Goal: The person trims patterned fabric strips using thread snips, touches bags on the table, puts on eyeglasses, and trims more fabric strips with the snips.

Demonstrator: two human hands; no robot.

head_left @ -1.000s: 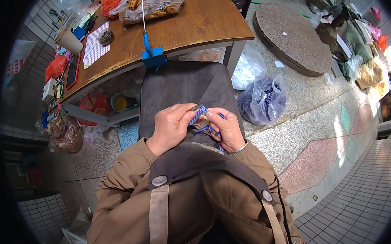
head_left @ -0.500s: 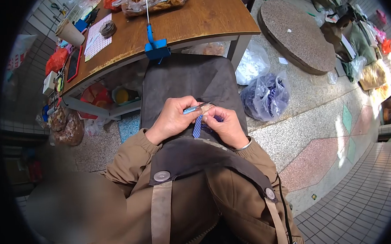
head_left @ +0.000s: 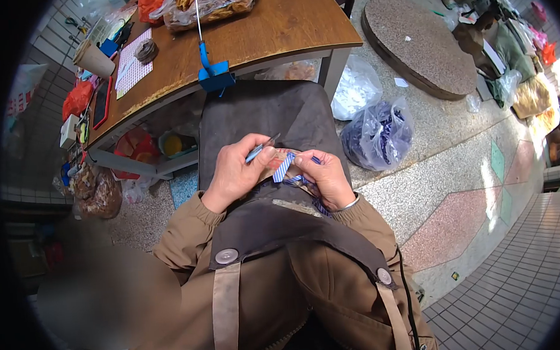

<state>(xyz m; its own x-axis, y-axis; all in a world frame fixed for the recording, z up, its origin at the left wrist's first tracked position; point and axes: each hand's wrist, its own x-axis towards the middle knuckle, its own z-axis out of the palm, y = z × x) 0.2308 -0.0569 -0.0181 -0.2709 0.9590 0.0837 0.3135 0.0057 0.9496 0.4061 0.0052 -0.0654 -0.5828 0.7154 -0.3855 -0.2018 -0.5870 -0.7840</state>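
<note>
My left hand (head_left: 229, 174) is closed around a small blue-handled tool (head_left: 253, 153) with a dark pointed metal tip angled up and right; its exact kind is unclear. Opposite it, my right hand (head_left: 332, 180) pinches a blue-and-white striped fabric strip (head_left: 283, 168), part of which trails below the fingers. A tan and reddish patterned piece shows between the hands, partly covered by fingers. Both hands are over my lap, at the near side of a dark padded surface (head_left: 264, 112). A pale narrow strip (head_left: 294, 207) lies on the dark apron (head_left: 264, 230) below them.
Ahead is a wooden table (head_left: 285, 22) with a bagged brown bundle (head_left: 211, 7), a paper cup (head_left: 93, 59) and a red-edged phone (head_left: 102, 102). A blue clamp-like fixture (head_left: 216, 77) is at its edge. To the right are a bag of blue material (head_left: 379, 135) and a round slab (head_left: 419, 47).
My left hand has moved slightly left, away from the right fingers, with the tool tip turned further upward. More of the striped strip and the patterned piece now shows between the hands.
</note>
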